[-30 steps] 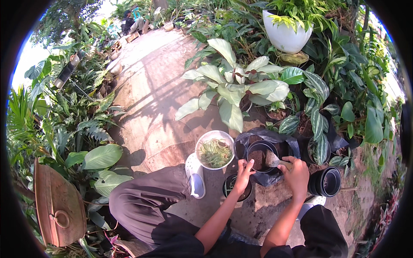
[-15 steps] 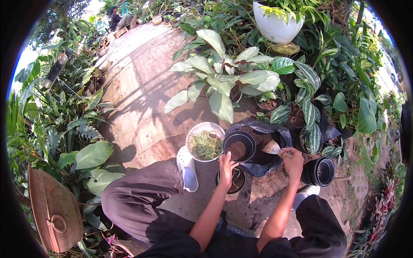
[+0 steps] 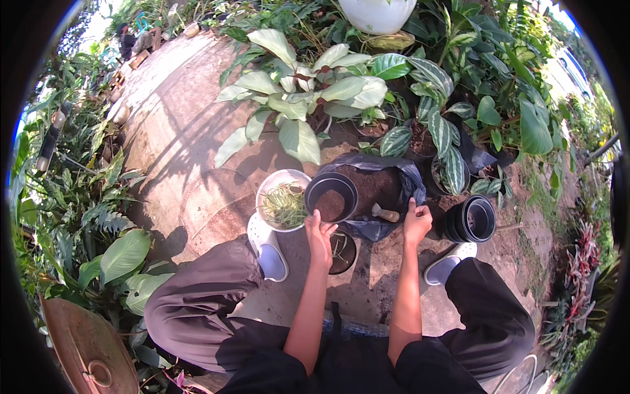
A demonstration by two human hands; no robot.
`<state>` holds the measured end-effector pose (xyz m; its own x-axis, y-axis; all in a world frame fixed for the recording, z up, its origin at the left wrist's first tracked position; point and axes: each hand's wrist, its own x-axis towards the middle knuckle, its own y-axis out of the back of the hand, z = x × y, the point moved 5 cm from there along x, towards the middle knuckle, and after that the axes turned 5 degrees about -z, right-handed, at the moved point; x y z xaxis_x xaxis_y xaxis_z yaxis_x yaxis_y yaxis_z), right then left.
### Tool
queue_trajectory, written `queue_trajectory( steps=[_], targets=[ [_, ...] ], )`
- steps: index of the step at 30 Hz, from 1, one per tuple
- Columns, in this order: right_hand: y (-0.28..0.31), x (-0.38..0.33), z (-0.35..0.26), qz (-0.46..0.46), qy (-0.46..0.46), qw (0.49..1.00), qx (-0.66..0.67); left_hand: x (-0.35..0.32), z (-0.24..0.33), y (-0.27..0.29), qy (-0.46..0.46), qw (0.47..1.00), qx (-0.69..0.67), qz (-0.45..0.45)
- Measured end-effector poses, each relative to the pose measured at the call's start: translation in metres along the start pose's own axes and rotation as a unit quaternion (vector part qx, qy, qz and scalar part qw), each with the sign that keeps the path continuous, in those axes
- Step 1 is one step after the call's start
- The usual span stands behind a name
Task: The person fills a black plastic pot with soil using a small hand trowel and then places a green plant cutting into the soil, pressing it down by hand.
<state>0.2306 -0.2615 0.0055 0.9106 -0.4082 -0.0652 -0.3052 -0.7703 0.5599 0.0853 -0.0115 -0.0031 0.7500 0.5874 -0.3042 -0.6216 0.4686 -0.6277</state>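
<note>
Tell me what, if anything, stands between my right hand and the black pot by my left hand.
The trowel lies in between, just left of the right hand. Some of the black bag and its soil also lie between the trowel and the black pot.

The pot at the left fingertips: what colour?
The pot is black, clearest in the head view.

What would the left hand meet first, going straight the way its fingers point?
Probably the round, black plastic pot of brown soil ahead of the left hand; whether they touch is unclear.
</note>
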Motion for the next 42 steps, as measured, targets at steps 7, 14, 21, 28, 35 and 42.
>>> queue_trajectory(
  steps=[7,14,21,28,35,42],
  targets=[
    [-0.024,-0.009,0.046,-0.166,-0.161,0.972,0.04,0.003,0.001,0.0,0.001,1.0,0.019,0.011],
    [-0.047,0.007,0.078,-0.28,-0.257,0.918,0.11,0.005,0.003,0.006,-0.003,1.0,0.023,0.004],
    [-0.036,0.035,0.1,-0.176,-0.1,0.974,-0.101,0.0,0.004,0.0,-0.015,0.999,0.035,-0.02],
    [-0.034,0.035,0.099,-0.422,0.026,0.891,-0.165,-0.003,0.0,-0.01,-0.009,0.999,0.036,-0.032],
    [0.023,0.013,0.039,-0.526,0.074,0.838,-0.126,-0.002,0.001,-0.002,-0.016,0.999,0.022,-0.017],
    [0.04,-0.009,0.015,-0.536,0.063,0.827,-0.157,-0.007,0.008,-0.009,-0.028,0.999,0.029,-0.008]
  ],
)
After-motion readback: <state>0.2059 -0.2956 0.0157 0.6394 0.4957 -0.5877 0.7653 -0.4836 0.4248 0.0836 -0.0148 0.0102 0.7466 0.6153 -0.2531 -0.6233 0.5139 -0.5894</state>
